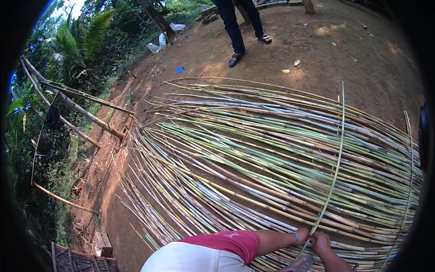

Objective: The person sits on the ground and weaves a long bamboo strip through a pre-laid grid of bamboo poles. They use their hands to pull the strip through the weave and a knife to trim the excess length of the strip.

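Note:
Many long, thin bamboo poles (235, 149) in green, yellow and brown lie side by side on the ground, fanning apart at the left. A pale green bamboo crosspiece (336, 174) lies across them. At its near end my left hand (302, 235), with a bracelet at the wrist, is closed around the crosspiece. Right beside it, my right hand (321, 243) is closed with its fingers pinched close to the crosspiece; what it pinches is too small to make out. My sandalled foot (300, 264) rests on the poles just below the hands.
A second crosspiece (410, 177) lies across the poles at the right. Beyond them a person in dark trousers (233, 34) and sandals stands on the bare soil. At the left are a wooden pole frame (86, 111), a slope with plants, and a small box (103, 244).

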